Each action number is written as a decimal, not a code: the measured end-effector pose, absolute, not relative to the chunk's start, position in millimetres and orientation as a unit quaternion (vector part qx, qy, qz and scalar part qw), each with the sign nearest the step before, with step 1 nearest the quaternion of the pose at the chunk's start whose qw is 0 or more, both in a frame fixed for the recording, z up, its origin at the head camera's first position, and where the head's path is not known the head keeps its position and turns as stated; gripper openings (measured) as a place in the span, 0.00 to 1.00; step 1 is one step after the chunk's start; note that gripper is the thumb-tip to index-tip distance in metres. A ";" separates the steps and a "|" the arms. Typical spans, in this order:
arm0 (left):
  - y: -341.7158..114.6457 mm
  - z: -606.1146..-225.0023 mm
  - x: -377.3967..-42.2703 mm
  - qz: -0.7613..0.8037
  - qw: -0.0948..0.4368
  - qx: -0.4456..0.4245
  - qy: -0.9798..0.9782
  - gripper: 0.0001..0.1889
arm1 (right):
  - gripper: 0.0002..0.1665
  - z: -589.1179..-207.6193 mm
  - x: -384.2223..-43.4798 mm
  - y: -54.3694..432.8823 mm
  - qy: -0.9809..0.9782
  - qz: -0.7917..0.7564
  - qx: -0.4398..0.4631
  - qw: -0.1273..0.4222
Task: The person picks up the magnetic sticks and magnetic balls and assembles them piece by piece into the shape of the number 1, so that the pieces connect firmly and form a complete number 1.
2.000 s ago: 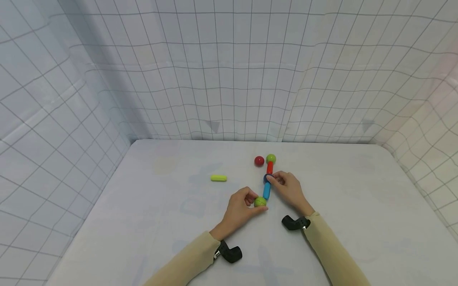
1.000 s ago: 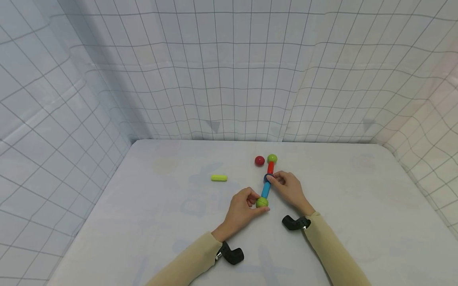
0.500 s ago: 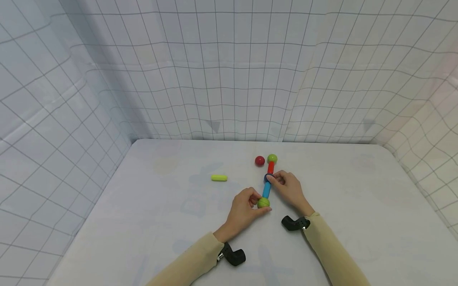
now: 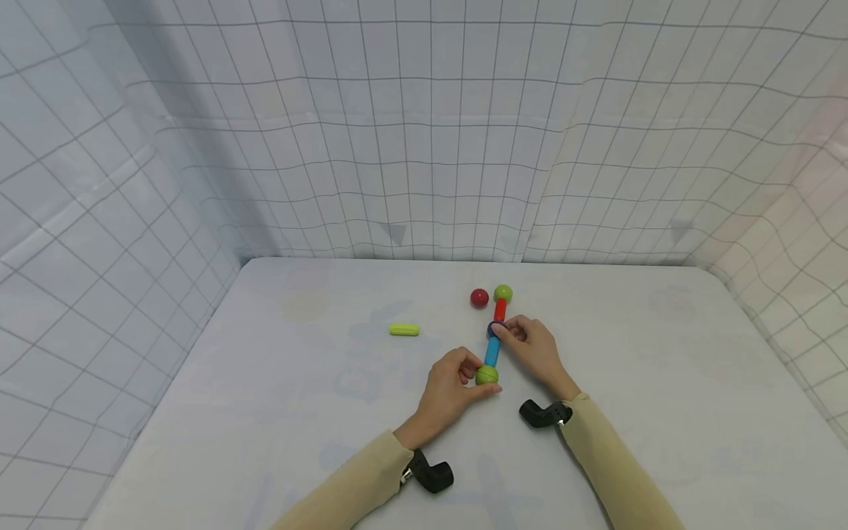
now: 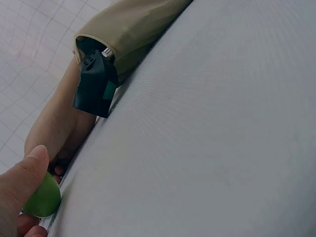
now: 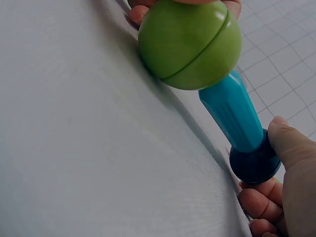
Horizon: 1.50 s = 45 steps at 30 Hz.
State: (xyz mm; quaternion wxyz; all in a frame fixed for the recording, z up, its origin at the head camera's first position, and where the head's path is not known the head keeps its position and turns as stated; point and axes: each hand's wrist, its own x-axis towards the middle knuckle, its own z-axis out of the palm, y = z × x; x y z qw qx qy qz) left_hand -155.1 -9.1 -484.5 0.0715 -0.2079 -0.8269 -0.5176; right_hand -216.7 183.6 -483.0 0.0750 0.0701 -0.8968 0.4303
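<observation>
My left hand (image 4: 447, 388) pinches a green ball (image 4: 486, 375) between thumb and fingers. That ball, with a seam round it, meets the near end of a blue rod (image 6: 233, 112). At the rod's other end, thumb and fingers of my right hand (image 4: 532, 350) grip a dark blue ball (image 6: 253, 160). Beyond it a red rod (image 4: 500, 310) and a second green ball (image 4: 503, 293) carry the line on toward the back of the table. In the left wrist view, the thumb covers part of the held green ball (image 5: 45, 197).
A red ball (image 4: 480, 297) lies just left of the far green ball. Farther left rests a yellow-green rod (image 4: 404, 330). The white table (image 4: 298, 412) ends at a grid-patterned white curtain (image 4: 424, 147) at the back and sides.
My left hand has moved slightly right, bringing the green ball up against the end of the blue rod. The blue rod's near end has swung a little left. My right hand keeps its place.
</observation>
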 end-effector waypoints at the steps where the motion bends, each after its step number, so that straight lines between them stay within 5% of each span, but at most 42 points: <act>1: -9.2 -484.5 -155.1 -0.518 0.072 -0.208 -0.826 0.19 | 0.20 -483.0 -216.5 183.7 -0.897 0.430 0.070 0.075; 45: -1.2 -483.6 -175.8 -0.506 0.074 -0.203 -0.835 0.20 | 0.24 -483.4 -246.5 185.3 -0.894 0.434 0.033 0.102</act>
